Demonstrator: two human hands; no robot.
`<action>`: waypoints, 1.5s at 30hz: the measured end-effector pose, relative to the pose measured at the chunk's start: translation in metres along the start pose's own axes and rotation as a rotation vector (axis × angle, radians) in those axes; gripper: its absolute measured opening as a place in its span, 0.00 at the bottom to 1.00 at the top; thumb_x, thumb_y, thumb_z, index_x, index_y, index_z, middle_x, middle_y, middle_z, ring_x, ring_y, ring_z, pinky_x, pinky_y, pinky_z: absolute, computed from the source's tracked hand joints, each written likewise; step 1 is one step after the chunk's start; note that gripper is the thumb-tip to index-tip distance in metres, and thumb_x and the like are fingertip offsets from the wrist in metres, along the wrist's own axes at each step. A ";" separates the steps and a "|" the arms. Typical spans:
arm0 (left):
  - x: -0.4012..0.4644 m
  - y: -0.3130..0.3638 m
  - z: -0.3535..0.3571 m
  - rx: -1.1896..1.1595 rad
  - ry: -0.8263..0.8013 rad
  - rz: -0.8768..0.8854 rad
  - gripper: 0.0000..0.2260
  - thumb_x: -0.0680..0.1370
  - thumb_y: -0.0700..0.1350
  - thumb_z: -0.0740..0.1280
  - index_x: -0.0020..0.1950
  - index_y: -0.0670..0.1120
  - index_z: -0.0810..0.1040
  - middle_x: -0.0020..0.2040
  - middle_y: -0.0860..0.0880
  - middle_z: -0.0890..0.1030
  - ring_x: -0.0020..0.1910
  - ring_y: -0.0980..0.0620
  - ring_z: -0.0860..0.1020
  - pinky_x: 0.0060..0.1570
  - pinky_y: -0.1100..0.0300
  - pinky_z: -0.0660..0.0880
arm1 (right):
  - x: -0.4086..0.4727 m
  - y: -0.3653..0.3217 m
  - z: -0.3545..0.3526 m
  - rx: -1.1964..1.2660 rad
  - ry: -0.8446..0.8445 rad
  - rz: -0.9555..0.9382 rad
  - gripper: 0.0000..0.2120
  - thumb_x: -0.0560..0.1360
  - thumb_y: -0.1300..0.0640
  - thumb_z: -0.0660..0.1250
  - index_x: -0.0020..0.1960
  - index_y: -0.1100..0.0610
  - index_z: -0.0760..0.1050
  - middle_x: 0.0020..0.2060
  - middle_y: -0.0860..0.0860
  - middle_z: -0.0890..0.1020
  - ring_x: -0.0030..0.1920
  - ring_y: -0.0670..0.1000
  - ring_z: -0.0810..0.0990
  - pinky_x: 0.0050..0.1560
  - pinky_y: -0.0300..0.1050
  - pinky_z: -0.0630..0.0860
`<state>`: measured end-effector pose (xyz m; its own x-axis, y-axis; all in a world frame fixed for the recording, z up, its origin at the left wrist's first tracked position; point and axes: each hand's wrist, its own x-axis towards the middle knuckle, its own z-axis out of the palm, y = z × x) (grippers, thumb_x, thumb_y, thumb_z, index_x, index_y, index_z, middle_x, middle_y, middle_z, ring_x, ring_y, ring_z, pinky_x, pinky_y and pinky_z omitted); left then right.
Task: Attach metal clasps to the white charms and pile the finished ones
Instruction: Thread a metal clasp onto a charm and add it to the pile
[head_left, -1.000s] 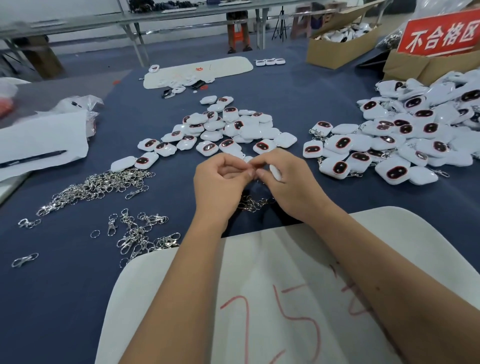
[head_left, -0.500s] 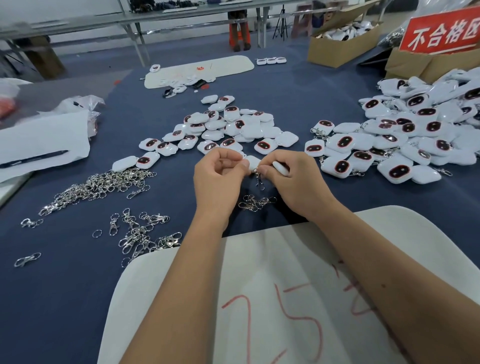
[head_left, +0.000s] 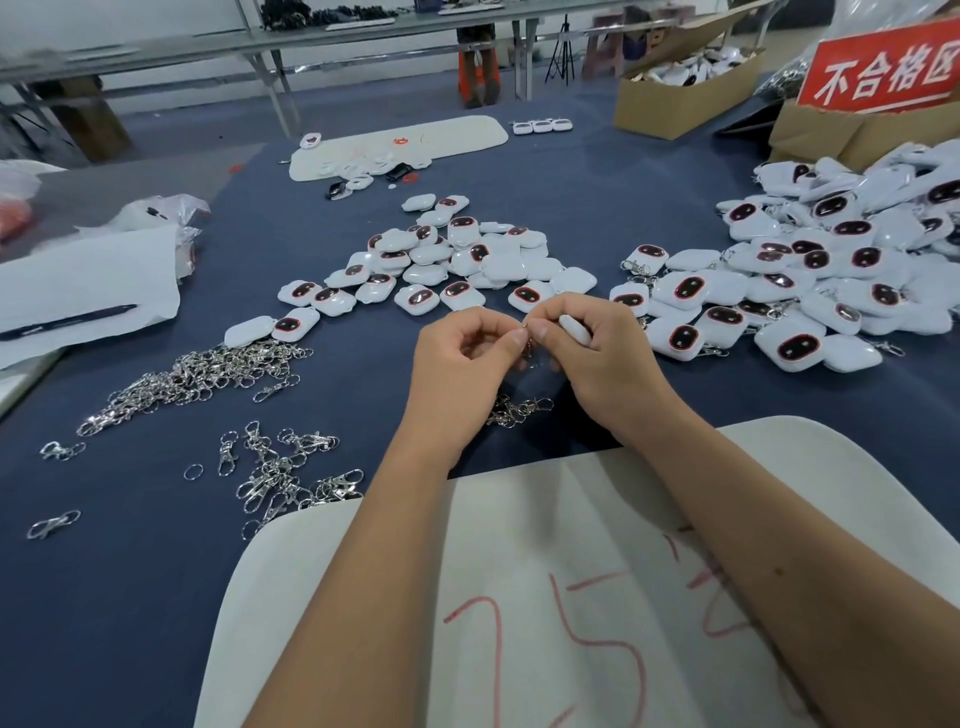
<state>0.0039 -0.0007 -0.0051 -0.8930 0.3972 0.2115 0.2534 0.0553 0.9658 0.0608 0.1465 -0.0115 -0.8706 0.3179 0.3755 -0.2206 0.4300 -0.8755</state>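
Head view: both hands meet over the blue surface (head_left: 156, 597).
Left hand (head_left: 457, 358): fingers pinch a metal clasp (head_left: 529, 347).
Right hand (head_left: 597, 353): fingers curled round a white charm (head_left: 574, 329).
Cardboard box (head_left: 680, 98): holds white charms.

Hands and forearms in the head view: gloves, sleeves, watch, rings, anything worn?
Nothing worn that shows. The left hand and right hand are bare, with no gloves, and no rings show on the fingers in view. Both forearms are bare to the bottom of the picture: no sleeves, watch or wristband. Fingernails look short and unpainted. The right forearm has a small dark mark.
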 end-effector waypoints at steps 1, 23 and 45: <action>0.000 0.000 0.000 0.004 0.005 0.004 0.04 0.79 0.37 0.70 0.45 0.42 0.84 0.38 0.49 0.85 0.37 0.56 0.81 0.45 0.59 0.80 | 0.000 0.000 0.000 0.002 -0.002 -0.004 0.09 0.81 0.63 0.67 0.44 0.55 0.82 0.31 0.37 0.79 0.34 0.39 0.75 0.40 0.30 0.70; 0.001 -0.005 0.002 -0.018 -0.010 0.028 0.05 0.81 0.38 0.68 0.47 0.42 0.83 0.39 0.49 0.84 0.39 0.55 0.81 0.44 0.60 0.77 | -0.001 -0.002 0.002 -0.064 0.041 -0.106 0.06 0.80 0.66 0.68 0.46 0.59 0.80 0.41 0.47 0.84 0.45 0.41 0.79 0.51 0.31 0.71; -0.002 -0.002 0.008 0.184 0.053 0.114 0.07 0.82 0.38 0.65 0.46 0.45 0.80 0.39 0.50 0.83 0.40 0.54 0.80 0.46 0.58 0.77 | -0.002 -0.003 -0.002 0.073 -0.013 0.007 0.07 0.79 0.67 0.69 0.46 0.60 0.84 0.39 0.52 0.86 0.39 0.43 0.80 0.45 0.34 0.74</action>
<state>0.0077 0.0053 -0.0089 -0.8718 0.3622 0.3298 0.4129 0.1814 0.8925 0.0642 0.1465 -0.0091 -0.8776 0.3094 0.3661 -0.2459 0.3649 -0.8980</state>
